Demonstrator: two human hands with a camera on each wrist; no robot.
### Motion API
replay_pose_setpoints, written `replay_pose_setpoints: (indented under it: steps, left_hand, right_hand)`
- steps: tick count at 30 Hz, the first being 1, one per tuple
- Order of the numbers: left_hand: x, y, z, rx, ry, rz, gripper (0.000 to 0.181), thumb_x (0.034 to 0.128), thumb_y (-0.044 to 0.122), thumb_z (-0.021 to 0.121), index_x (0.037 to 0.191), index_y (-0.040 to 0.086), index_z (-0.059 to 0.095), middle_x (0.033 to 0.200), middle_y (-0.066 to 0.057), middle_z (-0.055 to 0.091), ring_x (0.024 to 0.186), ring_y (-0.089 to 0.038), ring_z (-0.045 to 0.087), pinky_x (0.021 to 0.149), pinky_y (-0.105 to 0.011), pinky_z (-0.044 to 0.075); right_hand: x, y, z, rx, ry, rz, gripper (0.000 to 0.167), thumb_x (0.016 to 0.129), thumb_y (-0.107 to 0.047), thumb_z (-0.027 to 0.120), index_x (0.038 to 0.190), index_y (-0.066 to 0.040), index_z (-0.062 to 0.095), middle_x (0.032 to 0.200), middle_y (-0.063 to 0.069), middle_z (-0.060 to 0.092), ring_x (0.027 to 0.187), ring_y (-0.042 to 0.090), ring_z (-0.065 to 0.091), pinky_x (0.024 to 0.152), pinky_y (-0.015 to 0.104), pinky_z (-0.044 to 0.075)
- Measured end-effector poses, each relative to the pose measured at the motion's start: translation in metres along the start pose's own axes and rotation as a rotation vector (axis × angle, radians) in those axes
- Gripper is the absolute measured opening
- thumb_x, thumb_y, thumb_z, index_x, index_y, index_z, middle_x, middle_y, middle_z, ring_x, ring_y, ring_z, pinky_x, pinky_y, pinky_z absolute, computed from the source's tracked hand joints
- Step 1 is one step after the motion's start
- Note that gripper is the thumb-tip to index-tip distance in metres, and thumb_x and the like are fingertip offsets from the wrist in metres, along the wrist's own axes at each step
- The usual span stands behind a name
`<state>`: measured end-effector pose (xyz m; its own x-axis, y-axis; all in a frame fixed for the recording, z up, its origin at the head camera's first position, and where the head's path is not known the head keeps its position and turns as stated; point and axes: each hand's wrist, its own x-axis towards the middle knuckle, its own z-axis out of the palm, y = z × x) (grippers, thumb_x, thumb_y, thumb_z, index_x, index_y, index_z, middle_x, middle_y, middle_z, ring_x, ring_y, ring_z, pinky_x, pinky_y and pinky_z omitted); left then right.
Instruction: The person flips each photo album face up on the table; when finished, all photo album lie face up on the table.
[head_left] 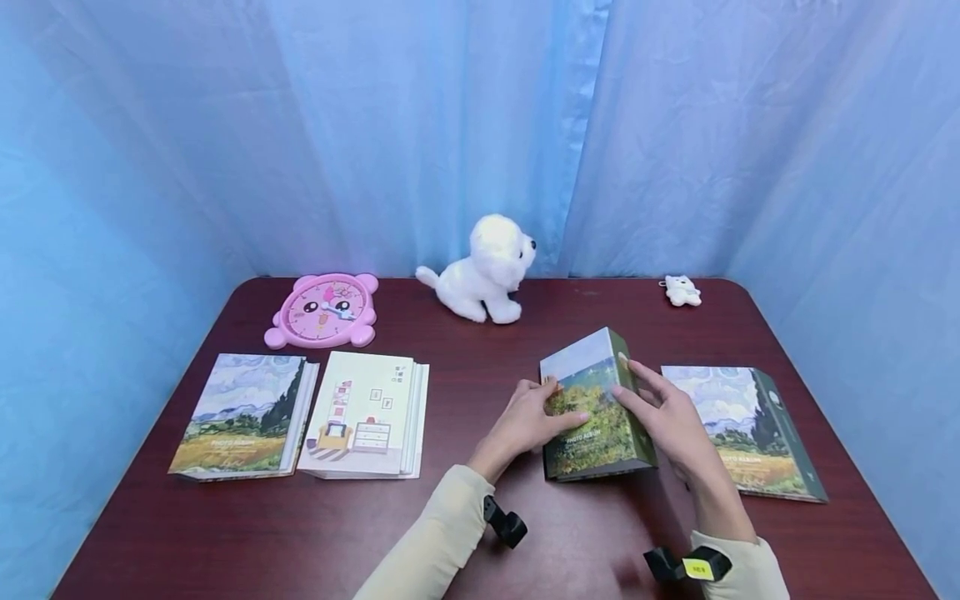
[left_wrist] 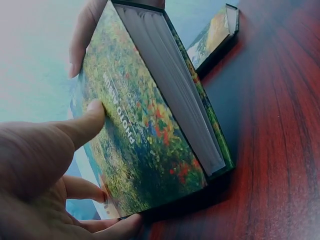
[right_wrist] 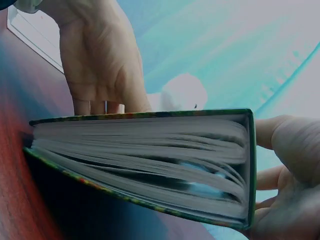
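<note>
Both hands hold a thick photo album (head_left: pixel 592 417) tilted up off the table right of centre, its cover painted with a flowery green field. My left hand (head_left: pixel 521 421) grips its left edge, the thumb lying on the cover in the left wrist view. At the dark green spine, my right hand (head_left: pixel 671 417) holds the other side with thumb and fingers. White inner pages (right_wrist: pixel 150 155) show between the covers in the right wrist view. Just right of that hand lies another photo album (head_left: pixel 750 433) with a wheat field and cypress cover, partly hidden by the hand.
On the left of the dark red table (head_left: pixel 262 533) lie a wheat-field album (head_left: pixel 236 417) and a cream album (head_left: pixel 363 417) with a room drawing. Along the back are a pink clock (head_left: pixel 322 310), a white plush dog (head_left: pixel 483 271) and a small white plush bear (head_left: pixel 682 291). Blue curtains (head_left: pixel 420 125) surround the table.
</note>
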<state>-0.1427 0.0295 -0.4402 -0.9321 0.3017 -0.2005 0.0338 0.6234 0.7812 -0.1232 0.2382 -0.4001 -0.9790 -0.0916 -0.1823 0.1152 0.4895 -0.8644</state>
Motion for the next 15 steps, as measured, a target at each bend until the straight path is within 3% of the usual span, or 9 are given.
replay_pose_setpoints:
  steps: [7, 12, 15]
  left_hand:
    - [-0.0004, 0.0030, -0.0014, 0.025, -0.020, -0.026, 0.088, 0.0830, 0.069, 0.055, 0.151, 0.019, 0.030, 0.139, -0.013, 0.039, 0.128, -0.026, 0.039, 0.100, -0.045, 0.041]
    - [0.0002, 0.0015, -0.0020, 0.030, -0.026, -0.022, 0.087, 0.0830, 0.070, 0.053, 0.151, 0.019, 0.031, 0.137, -0.012, 0.039, 0.125, -0.025, 0.039, 0.099, -0.044, 0.041]
    - [0.0012, 0.0011, -0.0031, 0.013, -0.027, -0.006, 0.086, 0.0839, 0.068, 0.054, 0.150, 0.018, 0.031, 0.139, -0.012, 0.039, 0.127, -0.023, 0.040, 0.100, -0.042, 0.041]
  right_hand:
    - [0.0003, -0.0023, 0.0002, 0.042, -0.010, 0.035, 0.084, 0.092, -0.053, 0.055, 0.155, -0.016, 0.014, 0.154, 0.023, 0.027, 0.140, 0.038, 0.032, 0.098, 0.052, 0.045]
    - [-0.0006, -0.0044, 0.0020, 0.124, -0.004, 0.061, 0.086, 0.090, -0.051, 0.059, 0.155, -0.015, 0.013, 0.155, 0.020, 0.026, 0.138, 0.034, 0.035, 0.087, 0.029, 0.052]
    - [-0.0015, -0.0059, 0.0031, 0.193, -0.005, 0.060, 0.084, 0.091, -0.047, 0.060, 0.154, -0.015, 0.016, 0.154, 0.019, 0.028, 0.129, 0.026, 0.049, 0.078, 0.023, 0.054]
